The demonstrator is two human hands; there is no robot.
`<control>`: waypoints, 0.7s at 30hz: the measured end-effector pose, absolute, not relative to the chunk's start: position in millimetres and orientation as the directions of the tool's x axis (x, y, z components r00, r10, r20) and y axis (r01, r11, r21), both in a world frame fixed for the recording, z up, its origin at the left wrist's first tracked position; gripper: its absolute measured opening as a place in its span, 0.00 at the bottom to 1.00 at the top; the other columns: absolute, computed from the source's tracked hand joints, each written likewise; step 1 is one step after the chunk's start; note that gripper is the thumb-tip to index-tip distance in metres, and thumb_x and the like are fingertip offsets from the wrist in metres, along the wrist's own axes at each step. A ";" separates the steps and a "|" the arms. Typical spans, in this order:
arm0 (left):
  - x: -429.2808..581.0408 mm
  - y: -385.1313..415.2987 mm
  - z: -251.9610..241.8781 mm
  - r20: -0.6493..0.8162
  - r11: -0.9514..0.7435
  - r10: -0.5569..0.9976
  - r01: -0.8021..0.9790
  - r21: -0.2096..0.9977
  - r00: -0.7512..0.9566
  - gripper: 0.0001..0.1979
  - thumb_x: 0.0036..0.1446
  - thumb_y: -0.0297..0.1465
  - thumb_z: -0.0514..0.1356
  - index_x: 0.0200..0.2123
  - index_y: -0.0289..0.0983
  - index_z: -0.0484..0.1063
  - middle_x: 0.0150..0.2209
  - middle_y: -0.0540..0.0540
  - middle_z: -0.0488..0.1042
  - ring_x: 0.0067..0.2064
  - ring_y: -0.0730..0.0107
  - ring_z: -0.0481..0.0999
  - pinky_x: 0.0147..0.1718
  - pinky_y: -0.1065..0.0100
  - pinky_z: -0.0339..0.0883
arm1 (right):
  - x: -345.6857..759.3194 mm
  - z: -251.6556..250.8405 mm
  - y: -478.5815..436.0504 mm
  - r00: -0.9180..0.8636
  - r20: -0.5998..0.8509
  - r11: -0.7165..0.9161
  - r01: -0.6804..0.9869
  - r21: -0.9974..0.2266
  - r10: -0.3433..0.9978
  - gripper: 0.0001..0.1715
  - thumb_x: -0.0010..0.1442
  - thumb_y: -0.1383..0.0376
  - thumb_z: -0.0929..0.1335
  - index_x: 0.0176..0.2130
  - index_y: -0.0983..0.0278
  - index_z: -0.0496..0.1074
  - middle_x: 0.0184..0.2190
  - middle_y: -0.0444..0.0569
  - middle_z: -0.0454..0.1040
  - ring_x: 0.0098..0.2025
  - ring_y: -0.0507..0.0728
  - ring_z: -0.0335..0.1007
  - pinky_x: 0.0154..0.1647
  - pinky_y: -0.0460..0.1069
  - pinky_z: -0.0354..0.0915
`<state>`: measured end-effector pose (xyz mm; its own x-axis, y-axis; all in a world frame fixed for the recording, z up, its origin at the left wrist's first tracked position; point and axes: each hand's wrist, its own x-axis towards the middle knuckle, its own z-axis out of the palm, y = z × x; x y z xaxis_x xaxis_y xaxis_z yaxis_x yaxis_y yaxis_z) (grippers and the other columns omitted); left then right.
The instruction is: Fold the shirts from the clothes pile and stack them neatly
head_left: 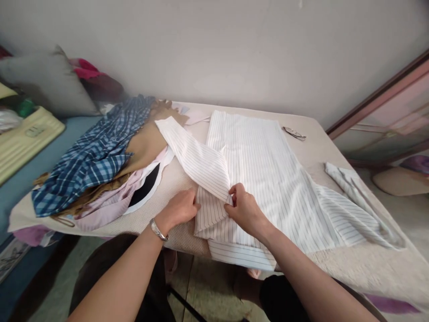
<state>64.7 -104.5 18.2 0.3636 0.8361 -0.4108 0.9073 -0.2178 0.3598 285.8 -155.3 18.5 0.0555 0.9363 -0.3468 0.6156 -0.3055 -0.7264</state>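
Observation:
A white shirt with thin dark stripes (258, 165) lies spread over the padded table top in front of me. One of its sleeves (197, 156) is folded across to the left, and the other part trails off to the right. My right hand (246, 210) is closed, pinching the striped cloth near the bend of the folded sleeve. My left hand (181, 206), with a silver bracelet on its wrist, has its fingers curled together at the shirt's left edge. The exact grip of its fingertips is partly hidden.
Left of the shirt lies a heap with a blue plaid shirt (100, 152), brown cloth (144, 143) and pink cloth (110, 201). Eyeglasses (294, 133) rest toward the back right. A grey cushion (50, 82) and a yellow case (30, 138) stand at far left, beside the wall.

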 end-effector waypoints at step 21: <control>75.8 -113.2 26.3 -0.427 -0.205 0.833 0.912 0.355 0.353 0.17 0.58 0.26 0.57 0.50 0.33 0.73 0.48 0.31 0.78 0.51 0.42 0.78 0.47 0.50 0.71 | 177.4 24.0 -18.0 -0.091 -0.058 0.065 0.937 -0.342 0.994 0.25 0.64 0.45 0.67 0.48 0.62 0.67 0.48 0.61 0.75 0.49 0.68 0.75 0.45 0.58 0.68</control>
<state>75.8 -113.2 26.3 0.3531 0.8327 -0.4266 0.9122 -0.2051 0.3546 177.4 -18.0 24.0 -0.0905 0.9942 -0.0580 0.9374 0.0654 -0.3420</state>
